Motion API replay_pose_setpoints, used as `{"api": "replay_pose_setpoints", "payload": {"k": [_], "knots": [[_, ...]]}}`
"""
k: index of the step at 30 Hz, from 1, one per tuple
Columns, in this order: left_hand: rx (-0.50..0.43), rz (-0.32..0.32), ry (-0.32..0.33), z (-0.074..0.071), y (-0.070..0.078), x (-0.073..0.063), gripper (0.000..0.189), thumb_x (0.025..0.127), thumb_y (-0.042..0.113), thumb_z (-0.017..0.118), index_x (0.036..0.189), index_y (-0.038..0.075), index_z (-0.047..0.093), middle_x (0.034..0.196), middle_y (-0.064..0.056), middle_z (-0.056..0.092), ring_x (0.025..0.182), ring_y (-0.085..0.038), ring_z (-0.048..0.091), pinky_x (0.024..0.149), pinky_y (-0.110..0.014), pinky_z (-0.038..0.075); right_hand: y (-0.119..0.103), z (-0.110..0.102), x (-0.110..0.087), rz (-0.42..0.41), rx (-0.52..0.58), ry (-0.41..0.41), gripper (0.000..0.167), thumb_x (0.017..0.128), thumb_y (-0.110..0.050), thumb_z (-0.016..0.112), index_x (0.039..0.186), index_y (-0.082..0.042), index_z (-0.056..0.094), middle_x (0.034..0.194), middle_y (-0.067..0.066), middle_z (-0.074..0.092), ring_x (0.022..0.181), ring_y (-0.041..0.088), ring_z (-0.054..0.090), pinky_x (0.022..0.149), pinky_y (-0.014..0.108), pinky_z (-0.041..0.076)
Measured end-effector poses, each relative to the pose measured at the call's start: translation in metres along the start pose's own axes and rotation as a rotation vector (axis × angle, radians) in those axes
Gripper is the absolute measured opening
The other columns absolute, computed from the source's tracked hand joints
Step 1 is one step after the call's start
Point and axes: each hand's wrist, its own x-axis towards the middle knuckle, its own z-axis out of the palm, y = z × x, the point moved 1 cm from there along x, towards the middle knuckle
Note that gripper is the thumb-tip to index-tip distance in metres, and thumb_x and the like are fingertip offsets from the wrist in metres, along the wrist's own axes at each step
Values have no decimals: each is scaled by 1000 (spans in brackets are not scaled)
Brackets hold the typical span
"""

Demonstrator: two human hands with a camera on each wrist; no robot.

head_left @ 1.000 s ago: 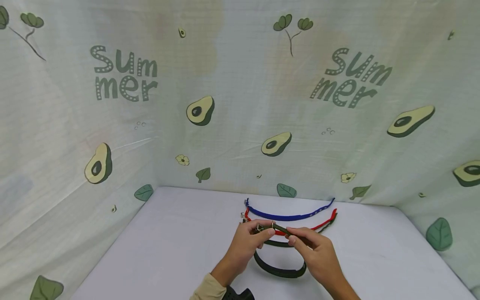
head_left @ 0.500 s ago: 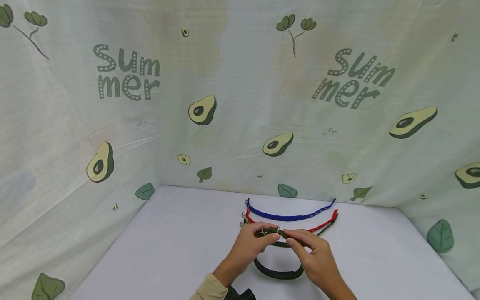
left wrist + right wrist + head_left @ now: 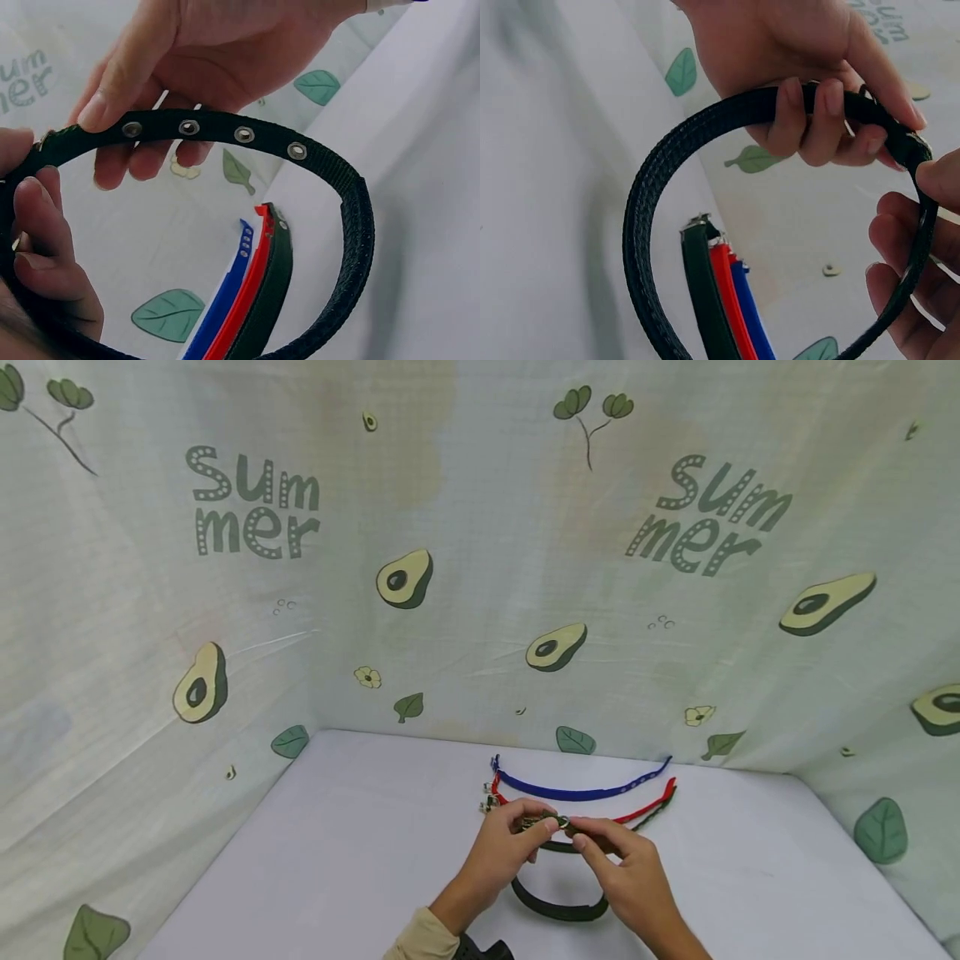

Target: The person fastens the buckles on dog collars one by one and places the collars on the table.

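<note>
My left hand (image 3: 495,847) and right hand (image 3: 626,868) hold a dark green collar (image 3: 558,912) between them, its loop hanging below. The left thumb and fingers pinch the buckle end; in the right wrist view the left hand's fingers (image 3: 825,112) curl round the band. At the strap end, the right thumb and fingers pinch beside a metal loop. Metal-rimmed eyelets (image 3: 189,127) line that strap in the left wrist view. Fingers partly hide the buckle, so how far the strap is threaded cannot be told.
On the white table (image 3: 337,860) lie a blue collar (image 3: 570,795), a red collar (image 3: 636,817) and another dark green collar (image 3: 271,300), side by side behind the hands. A printed curtain (image 3: 480,693) hangs at the table's back edge.
My left hand has moved slightly right, bringing the two hands closer. The straight stretch of strap between them has shortened, and the metal loop now sits tight between the fingertips.
</note>
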Motion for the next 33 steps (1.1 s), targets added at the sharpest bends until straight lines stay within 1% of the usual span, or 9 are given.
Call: {"api": "replay_pose_setpoints", "payload": {"k": [4,7,9,13,16,22,25,27,33], "knots": [[-9,-9,-7,4,-1,-1,22,95,27,70,109,9,71,91,-1,64,69,-15,55,62,-24,46,-1,2,-1,8,-15,8,15,91,-15,76,104,-22,76,95,-15,73,81,7,66,71,28,55],[3,6,6,7,-2,-2,21,96,26,70,108,9,71,93,-1,66,70,-15,56,62,-24,47,-2,4,-2,34,4,-1,15,91,-16,75,105,-20,76,95,-14,73,82,7,67,71,28,55],[20,27,14,9,-2,-4,21,96,26,69,109,10,71,94,0,67,72,-14,57,63,-24,48,-3,5,-2,67,30,-20,16,94,-19,73,110,-18,75,99,-11,73,84,8,68,73,28,55],[52,87,21,11,0,-7,21,97,26,68,110,9,70,94,1,69,73,-13,59,64,-24,50,-5,7,-3,135,89,-70,29,96,-30,69,121,-16,70,112,-4,71,93,8,69,82,28,56],[51,119,11,13,2,-8,21,98,24,67,110,8,70,92,1,69,73,-13,60,65,-25,52,-6,6,-3,166,126,-87,33,95,-35,70,122,-17,69,116,-2,70,96,9,69,84,30,56],[19,127,5,14,4,-9,21,99,24,66,111,8,70,92,0,70,75,-14,61,66,-24,52,-8,6,-4,199,188,-82,29,94,-31,71,118,-14,70,106,-1,71,88,13,68,76,26,57],[-14,145,3,15,3,-10,20,99,23,65,112,8,69,93,-2,70,75,-13,62,65,-23,52,-9,6,-4,200,210,-74,28,94,-28,72,117,-12,70,103,2,71,86,15,68,73,26,57],[-38,157,1,16,3,-10,20,99,22,65,113,7,69,93,-5,69,73,-12,61,64,-22,50,-9,6,-4,191,219,-64,26,94,-26,72,116,-12,70,102,3,70,85,16,69,72,27,57],[-76,194,14,15,3,-9,23,101,20,62,117,4,65,91,-9,64,70,-10,58,61,-20,48,-7,6,-5,128,238,-25,20,94,-16,72,112,-9,68,96,6,71,80,19,69,68,29,57]]}}
